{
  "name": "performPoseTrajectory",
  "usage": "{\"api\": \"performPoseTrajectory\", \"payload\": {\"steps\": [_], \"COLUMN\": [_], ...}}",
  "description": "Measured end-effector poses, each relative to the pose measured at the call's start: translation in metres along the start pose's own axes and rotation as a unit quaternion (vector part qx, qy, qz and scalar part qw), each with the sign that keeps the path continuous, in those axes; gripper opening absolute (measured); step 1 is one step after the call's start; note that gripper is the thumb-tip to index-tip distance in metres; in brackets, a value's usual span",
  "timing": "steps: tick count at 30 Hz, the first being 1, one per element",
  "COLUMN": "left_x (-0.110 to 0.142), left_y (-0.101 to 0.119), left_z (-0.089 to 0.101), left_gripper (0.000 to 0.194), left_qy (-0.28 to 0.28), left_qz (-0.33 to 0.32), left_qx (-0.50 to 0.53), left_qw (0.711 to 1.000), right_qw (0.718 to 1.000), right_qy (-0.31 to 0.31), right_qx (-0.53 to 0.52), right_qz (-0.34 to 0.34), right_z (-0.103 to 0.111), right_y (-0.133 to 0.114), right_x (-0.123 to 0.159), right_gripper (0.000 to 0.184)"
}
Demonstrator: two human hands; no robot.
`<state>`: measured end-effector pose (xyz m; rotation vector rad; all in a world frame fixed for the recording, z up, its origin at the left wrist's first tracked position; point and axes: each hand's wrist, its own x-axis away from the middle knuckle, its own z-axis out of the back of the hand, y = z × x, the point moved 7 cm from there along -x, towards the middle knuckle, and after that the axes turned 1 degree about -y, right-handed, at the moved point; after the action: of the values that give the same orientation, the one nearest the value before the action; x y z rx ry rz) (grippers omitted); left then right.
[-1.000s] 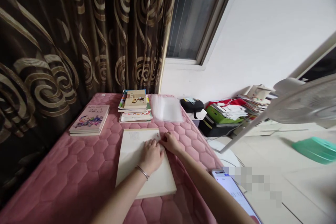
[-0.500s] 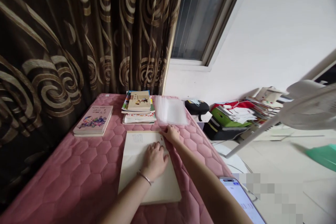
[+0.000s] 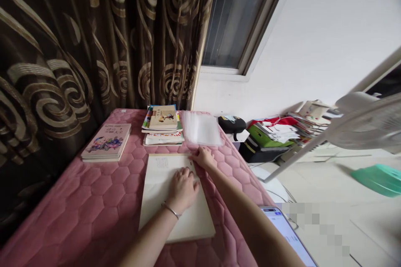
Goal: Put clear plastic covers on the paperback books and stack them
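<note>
An open book (image 3: 156, 200) with cream pages lies flat on the pink quilted mattress (image 3: 103, 196) in front of me. A small block of print shows near its far left part; the rest of what I see of the pages is mostly blank. My left hand (image 3: 182, 190), with a silver bangle at the wrist, rests palm down on the pages, fingers stretched out. At the book's far right corner is my right hand (image 3: 203, 158), its fingers bent and closed on the edge there. Its thumb and fingertips are partly hidden.
Beyond the book stand a stack of books (image 3: 163, 123) and clear plastic sleeves (image 3: 202, 128). Pink-covered books (image 3: 108, 142) lie to the left. A phone (image 3: 286, 231) sits at the right edge. A white fan (image 3: 366, 121) stands on the floor right of the mattress.
The view has shifted slightly, so everything sits a little further left and higher. Both hands keep nearly the same place on the book.
</note>
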<state>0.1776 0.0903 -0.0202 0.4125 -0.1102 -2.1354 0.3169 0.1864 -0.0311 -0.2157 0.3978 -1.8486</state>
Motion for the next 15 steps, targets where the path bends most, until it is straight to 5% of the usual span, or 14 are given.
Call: {"api": "performPoseTrajectory", "payload": {"steps": [5,10,15], "left_x": [0.000,-0.001,-0.001], "left_y": [-0.001,-0.003,-0.002], "left_z": [-0.002,-0.001,0.000], "left_gripper": [0.031,0.033,0.033], "left_qy": [0.000,-0.007,-0.007], "left_qz": [0.001,0.013,0.012], "left_qx": [0.001,-0.005,-0.005], "left_qw": [1.000,1.000,1.000], "right_qw": [1.000,1.000,0.998], "right_qy": [0.013,0.005,-0.034], "right_qx": [0.006,0.003,0.004], "right_qz": [-0.018,0.019,0.055], "right_z": [-0.005,-0.009,-0.012], "right_y": [-0.005,0.000,0.011], "right_x": [-0.013,0.008,0.027], "right_gripper": [0.036,0.028,0.038]}}
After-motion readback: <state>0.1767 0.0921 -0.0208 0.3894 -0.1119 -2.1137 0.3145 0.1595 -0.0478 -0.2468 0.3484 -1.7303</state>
